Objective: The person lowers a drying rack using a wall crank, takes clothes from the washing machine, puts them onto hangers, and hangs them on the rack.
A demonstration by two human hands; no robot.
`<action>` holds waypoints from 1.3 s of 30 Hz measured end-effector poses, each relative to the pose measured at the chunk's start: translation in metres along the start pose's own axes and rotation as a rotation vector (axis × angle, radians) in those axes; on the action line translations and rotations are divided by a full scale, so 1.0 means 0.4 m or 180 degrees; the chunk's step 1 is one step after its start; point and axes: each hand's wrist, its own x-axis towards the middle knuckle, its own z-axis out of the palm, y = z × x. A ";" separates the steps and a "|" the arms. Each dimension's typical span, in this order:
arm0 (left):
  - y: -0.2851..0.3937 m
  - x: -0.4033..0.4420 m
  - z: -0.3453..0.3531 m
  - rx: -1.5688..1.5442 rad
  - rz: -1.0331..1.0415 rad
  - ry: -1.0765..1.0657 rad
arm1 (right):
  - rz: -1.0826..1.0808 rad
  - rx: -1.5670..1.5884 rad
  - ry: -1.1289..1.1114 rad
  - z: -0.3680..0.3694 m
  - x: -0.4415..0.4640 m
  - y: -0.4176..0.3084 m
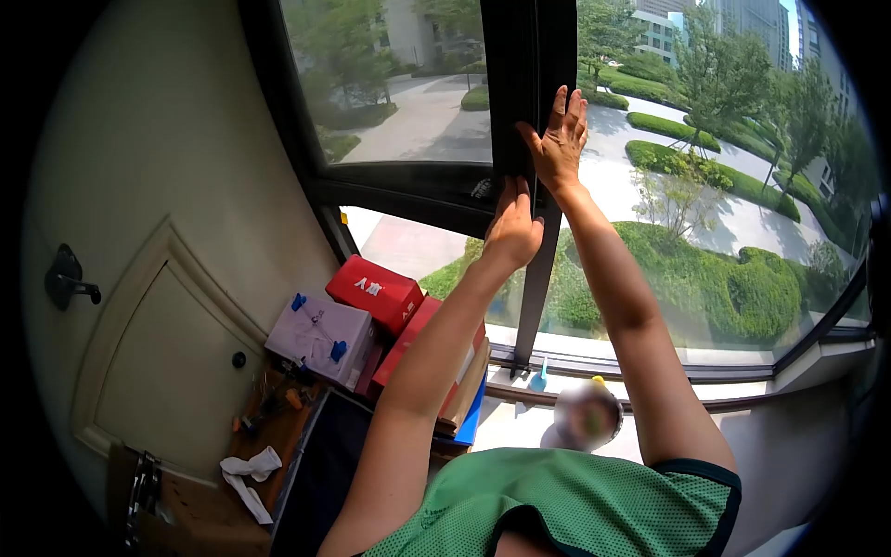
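A dark window frame (536, 278) rises in front of me, with a glazed sash (399, 178) on its left side. My right hand (560, 144) lies against the upright of the frame, fingers stretched upward and thumb out to the left. Lower down, my left hand (513, 232) presses at the sash's lower right corner. Its visible fingers point up along the dark frame, the thumb sticks out to the right, and the remaining fingers are partly hidden. Neither hand shows a loose object in it.
Left of my arms are red boxes (373, 295), a pale box (320, 336) with blue pieces on top, and a white cloth (251, 478). A round pot-like thing (589, 418), blurred, and a small blue scoop-like item (539, 379) stand by the sill. A cream cabinet door (176, 343) is further left.
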 end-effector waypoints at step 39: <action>-0.222 -0.720 -1.532 0.3007 -0.1219 0.2294 | 0.2800 0.6066 -0.3766 0.010 -0.149 -1.807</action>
